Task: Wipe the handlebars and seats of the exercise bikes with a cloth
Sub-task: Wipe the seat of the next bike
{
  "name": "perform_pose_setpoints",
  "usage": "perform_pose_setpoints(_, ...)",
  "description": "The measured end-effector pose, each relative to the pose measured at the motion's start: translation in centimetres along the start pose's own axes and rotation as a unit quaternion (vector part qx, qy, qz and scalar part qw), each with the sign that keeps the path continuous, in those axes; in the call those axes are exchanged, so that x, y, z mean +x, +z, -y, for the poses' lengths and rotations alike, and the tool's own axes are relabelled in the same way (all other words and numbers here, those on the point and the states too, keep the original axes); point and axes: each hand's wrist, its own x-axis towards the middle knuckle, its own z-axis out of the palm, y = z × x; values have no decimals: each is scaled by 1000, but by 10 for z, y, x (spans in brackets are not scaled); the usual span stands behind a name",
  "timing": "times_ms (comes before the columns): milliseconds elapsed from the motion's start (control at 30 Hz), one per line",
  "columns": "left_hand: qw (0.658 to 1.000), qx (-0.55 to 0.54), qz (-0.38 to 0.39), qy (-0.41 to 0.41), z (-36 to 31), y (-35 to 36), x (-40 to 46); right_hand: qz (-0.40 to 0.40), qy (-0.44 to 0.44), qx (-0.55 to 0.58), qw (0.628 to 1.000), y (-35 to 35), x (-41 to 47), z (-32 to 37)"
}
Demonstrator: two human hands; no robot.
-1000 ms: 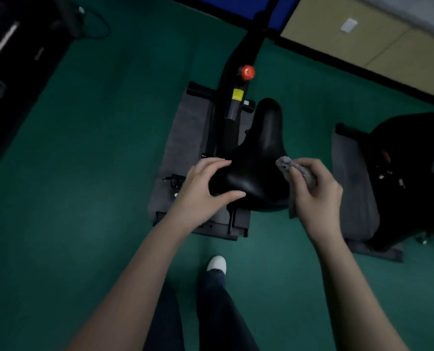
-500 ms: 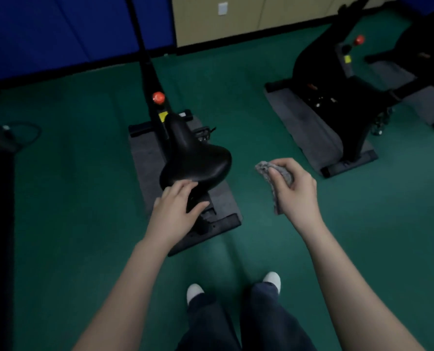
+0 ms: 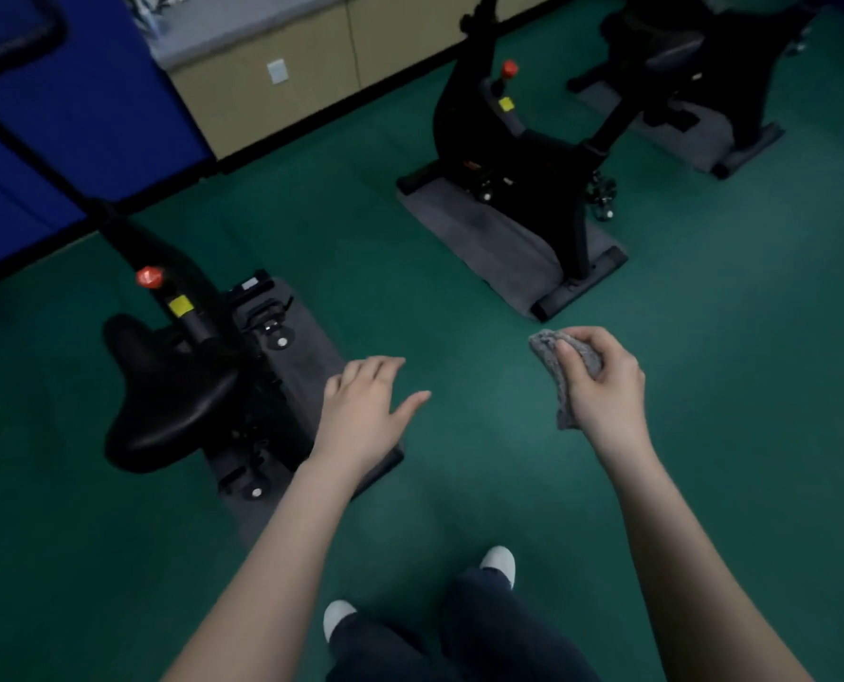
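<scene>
At about nine o'clock the nearest bike's black seat (image 3: 173, 401) sits with no hand on it, its post and red knob (image 3: 149, 277) rising toward ten o'clock; whether it is already wiped cannot be read from its surface, and its handlebars run out of view at the top left corner. Just right of that bike, near the centre, the left hand (image 3: 360, 411) hovers over the green floor (image 3: 459, 435) with fingers spread and relaxed, holding nothing. At about three o'clock of it the right hand (image 3: 602, 386) is curled round the bunched grey cloth (image 3: 557, 361), which touches no bike. Further off, at one o'clock, a second bike (image 3: 523, 155) stands on its grey mat (image 3: 484, 238) and a third (image 3: 695, 56) shows at the top right corner — both well apart from the cloth, so by my judgement their seats and handlebars are the work left.
</scene>
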Motion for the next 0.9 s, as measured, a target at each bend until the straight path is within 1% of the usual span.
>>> perform_pose_setpoints(100, 1000, 11, 6, 26, -51, 8, 28, -28, 10, 12, 999, -41, 20, -13)
perform_pose_setpoints(233, 998, 18, 21, 58, -97, 13, 59, -57, 24, 20, 998, -81, 42, -33)
perform_pose_setpoints(467, 995, 30, 44, 84, -142, 21, 114, -87, 45, 28, 995, -115, 90, -61)
perform_pose_setpoints(633, 996, 22, 51, 74, -156, 32, 179, -86, 29, 13, 996, -127, 159, -66)
perform_pose_setpoints(900, 996, -8, 58, 63, -202, 35, 326, -72, 12, -27, 997, -146, 304, -62)
